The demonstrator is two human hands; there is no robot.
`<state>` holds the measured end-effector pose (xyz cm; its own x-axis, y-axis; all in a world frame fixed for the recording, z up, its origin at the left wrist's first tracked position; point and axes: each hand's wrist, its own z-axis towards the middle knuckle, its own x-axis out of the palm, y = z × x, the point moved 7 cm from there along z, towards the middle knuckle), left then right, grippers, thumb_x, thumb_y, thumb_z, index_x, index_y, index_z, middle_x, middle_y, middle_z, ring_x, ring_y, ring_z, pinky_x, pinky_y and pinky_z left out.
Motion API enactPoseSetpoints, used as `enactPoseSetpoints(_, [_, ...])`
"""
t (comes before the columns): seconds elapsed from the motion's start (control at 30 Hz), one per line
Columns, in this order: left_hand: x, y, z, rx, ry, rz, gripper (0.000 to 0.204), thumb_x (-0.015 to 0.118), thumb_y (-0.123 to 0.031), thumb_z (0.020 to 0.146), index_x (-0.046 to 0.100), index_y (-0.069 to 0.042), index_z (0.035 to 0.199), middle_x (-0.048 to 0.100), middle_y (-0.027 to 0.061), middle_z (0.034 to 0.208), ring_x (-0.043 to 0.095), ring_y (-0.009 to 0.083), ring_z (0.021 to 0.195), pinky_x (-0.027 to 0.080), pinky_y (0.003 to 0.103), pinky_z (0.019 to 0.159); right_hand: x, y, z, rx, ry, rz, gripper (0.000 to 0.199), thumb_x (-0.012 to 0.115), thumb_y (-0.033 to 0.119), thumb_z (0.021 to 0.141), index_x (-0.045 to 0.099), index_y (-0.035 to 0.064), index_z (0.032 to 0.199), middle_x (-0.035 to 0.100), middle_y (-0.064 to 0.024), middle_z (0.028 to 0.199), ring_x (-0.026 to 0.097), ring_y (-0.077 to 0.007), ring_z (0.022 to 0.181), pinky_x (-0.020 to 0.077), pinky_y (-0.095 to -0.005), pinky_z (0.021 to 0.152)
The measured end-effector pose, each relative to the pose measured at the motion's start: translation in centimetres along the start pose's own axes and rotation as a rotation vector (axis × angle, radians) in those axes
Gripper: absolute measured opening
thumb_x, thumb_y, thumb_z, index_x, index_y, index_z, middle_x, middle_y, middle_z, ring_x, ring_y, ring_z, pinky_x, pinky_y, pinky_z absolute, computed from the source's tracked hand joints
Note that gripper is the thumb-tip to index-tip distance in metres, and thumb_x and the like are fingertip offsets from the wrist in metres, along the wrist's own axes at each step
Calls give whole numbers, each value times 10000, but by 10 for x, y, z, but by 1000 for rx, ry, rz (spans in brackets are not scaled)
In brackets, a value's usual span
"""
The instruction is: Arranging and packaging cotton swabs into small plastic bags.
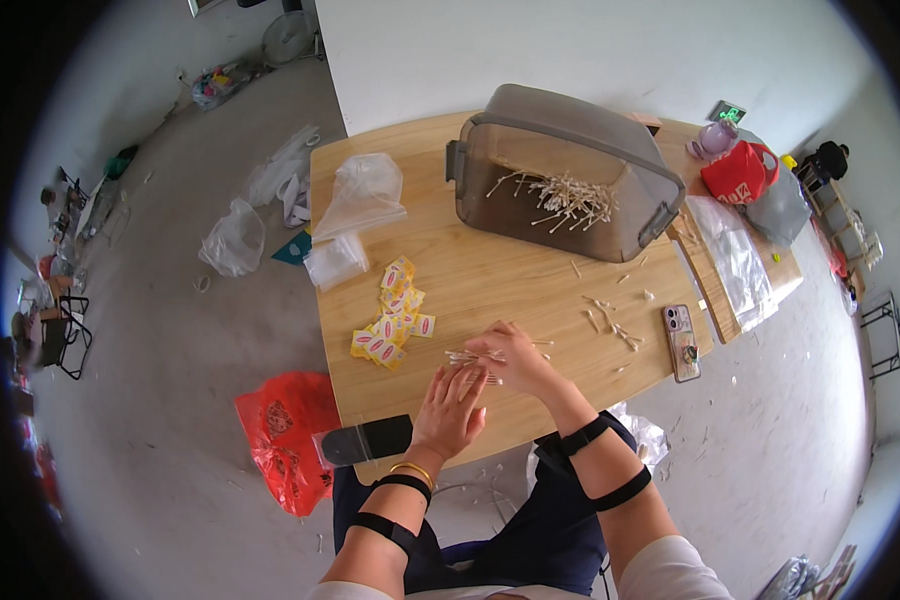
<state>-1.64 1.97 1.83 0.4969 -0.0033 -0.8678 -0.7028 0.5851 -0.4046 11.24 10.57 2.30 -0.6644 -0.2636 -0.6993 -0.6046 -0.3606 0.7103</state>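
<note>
A small bunch of cotton swabs (458, 356) lies between my hands near the front of the wooden table. My right hand (522, 362) is bent around the bunch, its fingers curled over the swabs and partly hiding them. Against the near side of the same bunch, my left hand (450, 412) rests with fingers stretched out, thumb apart. A few swab ends show between the two hands. Loose swabs (620, 332) are scattered to the right. Further back, a grey translucent bin (530, 215) lies tipped towards me with a heap of swabs (575, 197) inside.
Yellow and white packets (392, 322) are piled left of my hands, with clear plastic bags (362, 195) behind them. A phone (681, 343) lies at the right edge and a black flat object (368, 441) at the front left. A red bag (288, 440) hangs beside the table.
</note>
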Motion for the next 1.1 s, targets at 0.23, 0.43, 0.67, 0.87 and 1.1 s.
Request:
enactPoseSetpoints(0.23, [-6, 1, -3, -30, 14, -8, 700, 698, -282, 844, 425, -79, 1456, 402, 137, 1474, 395, 359, 1371, 277, 539, 1195, -64, -14, -55, 174, -335, -162, 472, 797, 216, 779, 668, 134, 1225, 607, -98, 1234, 517, -333, 1183, 425, -448, 1029])
enactPoseSetpoints(0.43, [-11, -3, 5, -52, 7, 25, 804, 691, -290, 866, 300, -47, 1527, 274, 154, 1604, 264, 375, 1492, 203, 575, 1217, -49, 1, -62, 198, -252, -306, 605, 842, 315, 736, 628, 163, 1281, 533, -83, 1299, 458, -309, 1257, 391, -435, 1050])
enactPoseSetpoints(0.67, [19, 2, 38, -86, 107, 152, 662, 596, -270, 954, 353, -67, 1535, 323, 98, 1617, 290, 307, 1500, 194, 574, 1220, -36, -12, -63, 120, -274, -237, 331, 792, 194, 754, 693, 147, 1067, 602, -61, 1111, 541, -287, 1115, 442, -413, 955])
enactPoseSetpoints(0.87, [13, 7, 35, -74, -64, 86, 395, 602, -168, 953, 625, -124, 1344, 585, 31, 1433, 479, 262, 1386, 298, 528, 1186, -53, -14, -79, 56, -330, -233, 128, 732, 116, 785, 698, 139, 906, 624, -28, 974, 574, -261, 1009, 455, -385, 876])
enactPoseSetpoints(1.1, [12, 8, 33, -79, -93, 131, 356, 646, -159, 930, 669, -138, 1284, 629, 11, 1381, 531, 248, 1337, 339, 516, 1160, -80, -38, -97, 87, -368, -259, 89, 720, 105, 795, 689, 135, 872, 618, -33, 926, 573, -268, 978, 449, -386, 855])
